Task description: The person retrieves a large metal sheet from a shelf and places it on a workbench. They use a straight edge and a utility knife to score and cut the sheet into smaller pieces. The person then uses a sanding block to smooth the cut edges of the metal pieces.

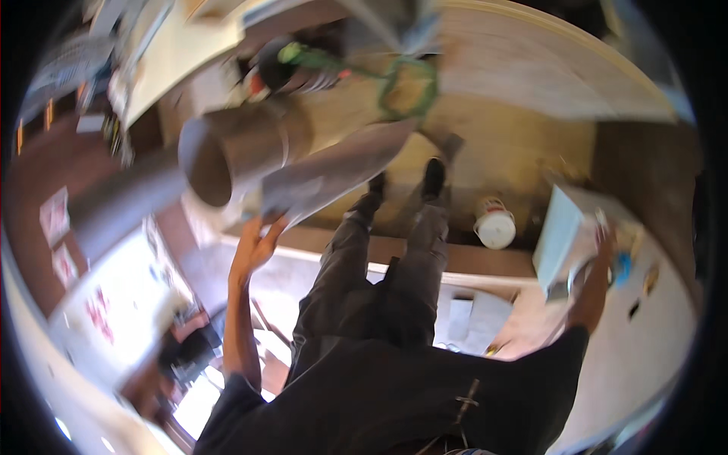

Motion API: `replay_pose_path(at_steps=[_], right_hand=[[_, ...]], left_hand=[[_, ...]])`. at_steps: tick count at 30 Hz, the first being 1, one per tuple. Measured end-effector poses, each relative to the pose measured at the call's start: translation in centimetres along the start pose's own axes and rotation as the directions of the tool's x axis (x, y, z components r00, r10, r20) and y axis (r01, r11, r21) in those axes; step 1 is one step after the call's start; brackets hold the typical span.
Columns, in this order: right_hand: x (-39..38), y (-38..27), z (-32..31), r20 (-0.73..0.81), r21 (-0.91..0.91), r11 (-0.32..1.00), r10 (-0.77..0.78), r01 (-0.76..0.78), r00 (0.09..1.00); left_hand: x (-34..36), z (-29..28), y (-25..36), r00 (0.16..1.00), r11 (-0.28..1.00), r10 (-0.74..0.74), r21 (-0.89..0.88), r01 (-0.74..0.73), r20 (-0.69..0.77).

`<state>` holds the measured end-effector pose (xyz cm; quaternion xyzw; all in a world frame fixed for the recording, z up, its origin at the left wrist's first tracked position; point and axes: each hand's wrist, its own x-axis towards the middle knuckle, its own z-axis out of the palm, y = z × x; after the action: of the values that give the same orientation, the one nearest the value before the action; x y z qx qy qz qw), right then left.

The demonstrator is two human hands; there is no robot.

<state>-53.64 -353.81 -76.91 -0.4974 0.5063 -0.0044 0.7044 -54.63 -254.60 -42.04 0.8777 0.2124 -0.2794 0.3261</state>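
The left hand (262,241) grasped 1 end of a grey sheet (337,171), apparently to hold it off the floor (508,144) beside a tube (246,144), while the right hand (604,236), its grip too blurred to tell, met a box (560,231) at the bench's (644,326) left edge.

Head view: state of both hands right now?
Left hand: closed, holding the grey-brown sheet.
Right hand: at the pale box; blurred, grip can't be told.

Held the left arm (240,326) nearly straight at left of centre in the frame, with the left grip (260,244) pinched at its upper end. Had the right arm (591,296) extended toward the right edge, with the right grip (604,233) blurred.
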Motion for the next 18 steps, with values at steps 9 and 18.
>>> replay_pose_path(at_steps=[9, 18], right_hand=[[4.2, -6.0, 9.6, -0.089, -0.625, 0.781, -0.081, 0.007, 0.993], [-17.9, 2.8, 14.5, 0.524, -0.840, -0.320, -0.274, 0.438, 0.806]], left_hand=[[-4.4, 6.4, -9.3, 0.955, 0.885, -0.296, -0.378, 0.271, -0.008], [-14.0, 11.0, -19.7, 0.841, 0.643, -0.507, -0.733, 0.222, -0.189]])
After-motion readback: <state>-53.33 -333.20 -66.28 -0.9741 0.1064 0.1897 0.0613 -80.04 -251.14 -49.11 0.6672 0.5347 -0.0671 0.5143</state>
